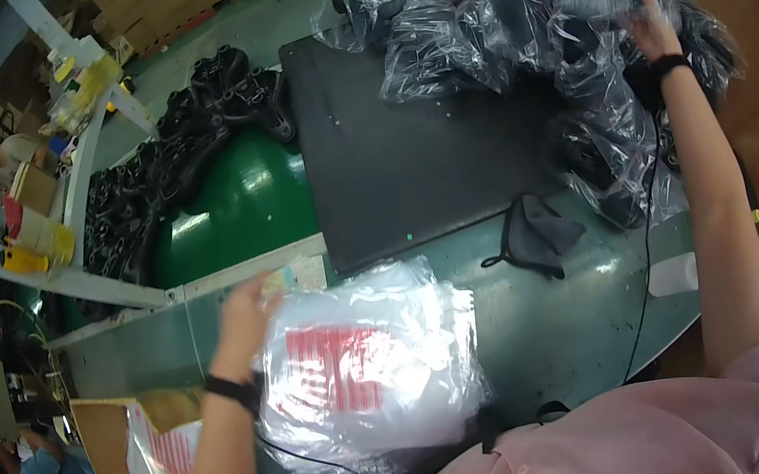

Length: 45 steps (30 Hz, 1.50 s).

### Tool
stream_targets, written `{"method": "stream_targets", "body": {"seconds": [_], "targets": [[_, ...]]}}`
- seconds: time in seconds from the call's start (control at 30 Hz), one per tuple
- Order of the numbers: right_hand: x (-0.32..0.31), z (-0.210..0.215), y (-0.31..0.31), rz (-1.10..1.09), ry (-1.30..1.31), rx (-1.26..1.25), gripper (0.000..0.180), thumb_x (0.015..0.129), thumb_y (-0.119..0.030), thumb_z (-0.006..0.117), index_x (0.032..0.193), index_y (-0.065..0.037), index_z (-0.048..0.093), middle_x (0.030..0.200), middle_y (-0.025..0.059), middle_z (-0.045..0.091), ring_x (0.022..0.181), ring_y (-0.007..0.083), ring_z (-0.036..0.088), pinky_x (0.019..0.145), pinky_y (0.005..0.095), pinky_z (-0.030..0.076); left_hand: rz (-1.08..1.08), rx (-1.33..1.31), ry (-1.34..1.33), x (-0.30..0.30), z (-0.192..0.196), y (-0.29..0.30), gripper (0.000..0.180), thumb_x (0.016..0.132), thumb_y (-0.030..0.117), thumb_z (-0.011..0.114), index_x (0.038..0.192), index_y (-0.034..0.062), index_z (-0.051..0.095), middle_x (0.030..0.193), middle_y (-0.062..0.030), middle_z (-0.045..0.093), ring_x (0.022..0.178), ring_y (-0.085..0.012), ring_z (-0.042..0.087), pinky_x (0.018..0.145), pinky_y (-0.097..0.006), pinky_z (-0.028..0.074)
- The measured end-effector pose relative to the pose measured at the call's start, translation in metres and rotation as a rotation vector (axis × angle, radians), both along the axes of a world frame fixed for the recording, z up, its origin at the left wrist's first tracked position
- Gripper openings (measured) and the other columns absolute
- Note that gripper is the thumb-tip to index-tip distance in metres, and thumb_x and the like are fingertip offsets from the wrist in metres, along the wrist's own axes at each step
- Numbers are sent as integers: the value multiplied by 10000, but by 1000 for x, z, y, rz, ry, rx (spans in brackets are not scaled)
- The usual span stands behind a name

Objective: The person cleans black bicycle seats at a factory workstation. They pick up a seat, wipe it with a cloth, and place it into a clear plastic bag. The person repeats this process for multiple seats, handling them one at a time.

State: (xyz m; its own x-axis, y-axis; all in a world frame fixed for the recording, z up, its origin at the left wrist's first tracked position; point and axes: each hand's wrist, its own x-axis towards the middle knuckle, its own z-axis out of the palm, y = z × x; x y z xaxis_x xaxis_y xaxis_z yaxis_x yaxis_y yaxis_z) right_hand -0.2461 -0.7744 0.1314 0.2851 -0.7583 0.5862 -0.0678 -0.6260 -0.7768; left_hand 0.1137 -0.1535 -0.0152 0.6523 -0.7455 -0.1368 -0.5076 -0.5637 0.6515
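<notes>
Nearest, pink fabric shirt point(581, 455); clear plastic bags point(417, 332) stacked flat, apparently for reach; left hand point(249, 319) half-curled at edge, right hand point(654, 31) half-open at plastic-wrapped black goods point(502, 12); grips unclear.

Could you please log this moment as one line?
left hand: at clear bag stack | right hand: at bagged dark items | grey fabric piece: on green table

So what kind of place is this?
Probably a factory or packing workshop: many matching black parts lie in rows, bagged dark items are piled near the right hand, and cardboard boxes are stacked in the background.
</notes>
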Motion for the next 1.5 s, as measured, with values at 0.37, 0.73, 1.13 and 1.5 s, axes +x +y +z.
{"method": "stream_targets", "body": {"seconds": [0.37,0.73,1.13,1.5], "targets": [[171,-240,226,806,526,981,397,871,-57,608,1261,-23,536,1110,85,629,964,132,596,811,259,497,752,-154,141,244,-167,-255,752,817,503,662,1255,-77,470,1210,-226,558,1066,-342,581,799,-469,514],[169,-256,241,718,452,1000,299,878,-74,589,1173,-24,582,1009,71,655,872,104,591,727,244,493,423,-284,623,209,-84,-241,451,818,317,668,1023,-63,539,913,-133,618,752,-213,656,562,-326,560],[138,-119,426,844,78,754,956,813,-183,732,1472,-2,64,1374,161,403,1243,231,436,1001,343,384,366,-549,-121,-195,12,-106,648,711,16,705,1273,-42,388,1235,-209,469,1127,-342,453,960,-424,391],[-13,-131,425,1477,-546,1785,631,898,-485,507,1289,5,433,1053,132,584,902,198,576,726,290,490,-806,-433,-404,-335,111,-58,677,704,388,718,1324,195,526,1425,-29,441,1299,-277,407,1074,-544,261]]}}
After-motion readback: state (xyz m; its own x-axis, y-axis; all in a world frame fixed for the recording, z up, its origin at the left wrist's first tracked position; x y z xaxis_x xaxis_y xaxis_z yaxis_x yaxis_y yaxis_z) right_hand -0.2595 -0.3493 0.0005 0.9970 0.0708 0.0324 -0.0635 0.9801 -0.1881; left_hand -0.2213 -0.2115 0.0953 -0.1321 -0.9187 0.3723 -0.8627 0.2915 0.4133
